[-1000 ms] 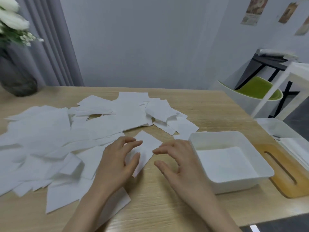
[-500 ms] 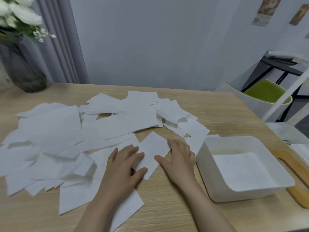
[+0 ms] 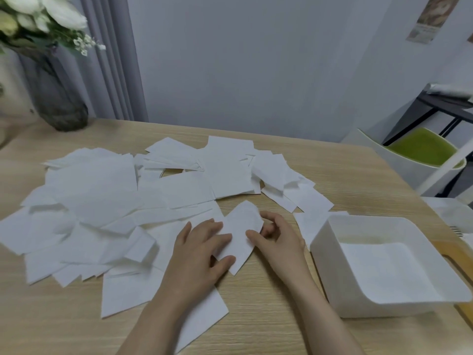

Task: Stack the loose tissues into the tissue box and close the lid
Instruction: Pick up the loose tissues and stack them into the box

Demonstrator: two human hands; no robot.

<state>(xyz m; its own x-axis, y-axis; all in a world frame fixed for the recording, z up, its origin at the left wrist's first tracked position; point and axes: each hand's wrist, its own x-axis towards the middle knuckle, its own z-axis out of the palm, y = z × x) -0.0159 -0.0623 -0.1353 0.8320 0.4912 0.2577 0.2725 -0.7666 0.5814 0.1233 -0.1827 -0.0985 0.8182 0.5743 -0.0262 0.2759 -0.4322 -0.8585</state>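
Observation:
Several loose white tissues (image 3: 107, 201) lie scattered over the wooden table (image 3: 332, 170). One tissue (image 3: 243, 226) sits between my hands, its right edge lifted. My left hand (image 3: 202, 249) lies flat on its left part, fingers straight. My right hand (image 3: 276, 237) curls round its right edge, thumb on top and fingers underneath. The open white tissue box (image 3: 384, 262) stands to the right of my hands with tissues flat inside. Its wooden lid (image 3: 458, 257) with a slot lies beyond the box, at the right edge.
A dark vase (image 3: 58, 98) with white flowers stands at the table's back left corner. A white tray (image 3: 450, 211) sits at the far right. A green chair (image 3: 422, 152) and a dark rack stand beyond the table's right side.
My right hand went from reaching over the tissue to curling its fingers under the right edge, which now lifts off the table. The camera moved closer and left.

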